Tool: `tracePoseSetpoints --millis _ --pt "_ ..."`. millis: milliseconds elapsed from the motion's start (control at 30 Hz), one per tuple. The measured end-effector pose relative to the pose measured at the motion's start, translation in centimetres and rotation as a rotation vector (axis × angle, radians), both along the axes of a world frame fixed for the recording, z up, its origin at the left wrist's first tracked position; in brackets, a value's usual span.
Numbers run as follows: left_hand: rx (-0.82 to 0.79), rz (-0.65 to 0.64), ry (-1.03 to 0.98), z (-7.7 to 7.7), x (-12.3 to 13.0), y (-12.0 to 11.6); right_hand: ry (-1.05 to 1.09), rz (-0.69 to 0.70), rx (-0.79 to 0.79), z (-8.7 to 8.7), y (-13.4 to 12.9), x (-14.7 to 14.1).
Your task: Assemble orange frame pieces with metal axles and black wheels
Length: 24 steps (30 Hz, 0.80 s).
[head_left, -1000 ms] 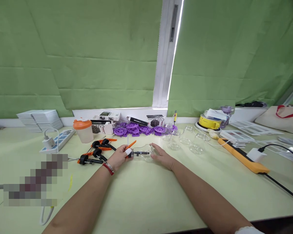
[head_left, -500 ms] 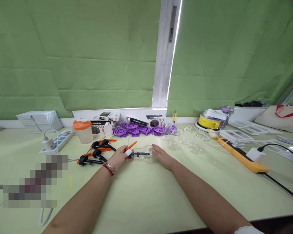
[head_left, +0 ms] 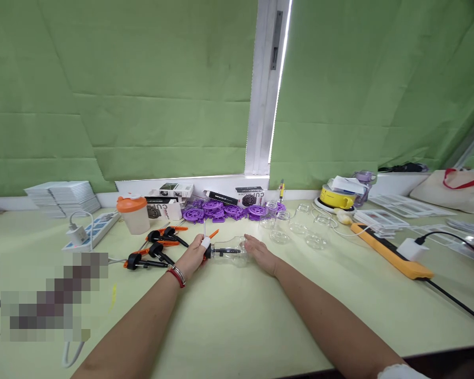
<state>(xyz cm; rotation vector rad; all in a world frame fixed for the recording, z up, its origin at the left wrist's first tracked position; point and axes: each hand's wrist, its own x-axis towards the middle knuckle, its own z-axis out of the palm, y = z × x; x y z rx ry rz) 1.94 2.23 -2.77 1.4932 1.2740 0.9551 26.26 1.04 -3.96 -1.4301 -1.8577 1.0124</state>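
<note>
Power strip (head_left: 90, 230): far left on the table (head_left: 237, 316), charger plugged in.
Pumps (head_left: 154, 247): orange-black, lying just left of my left hand.
Left hand (head_left: 191, 256): closed on the pump head at the bottle mouth; since a second ago it has shifted slightly left.
Bottle (head_left: 231, 251): clear, on its side between both hands, unmoved.
Right hand (head_left: 260, 253): fingers curled over the bottle base, steadying it as before.
Jars (head_left: 300, 229): clear, far right of the bottle.

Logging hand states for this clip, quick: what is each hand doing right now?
Left hand: closed on the pump head at the neck of the clear bottle.
Right hand: holding the bottle's base end, fingers curled around it.
</note>
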Motion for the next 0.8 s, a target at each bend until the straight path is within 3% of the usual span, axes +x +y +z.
tracePoseSetpoints --millis 167,400,800 --pt "0.093 0.070 0.081 -0.7 0.3 0.2 -0.003 0.034 0.035 -0.5 0.3 0.3" --pt "0.088 0.140 0.102 -0.8 0.4 0.7 0.171 0.281 0.218 -1.1 0.4 1.0" --pt "0.083 0.197 0.134 -0.9 0.7 0.6 0.092 0.187 0.198 -0.6 0.1 0.6"
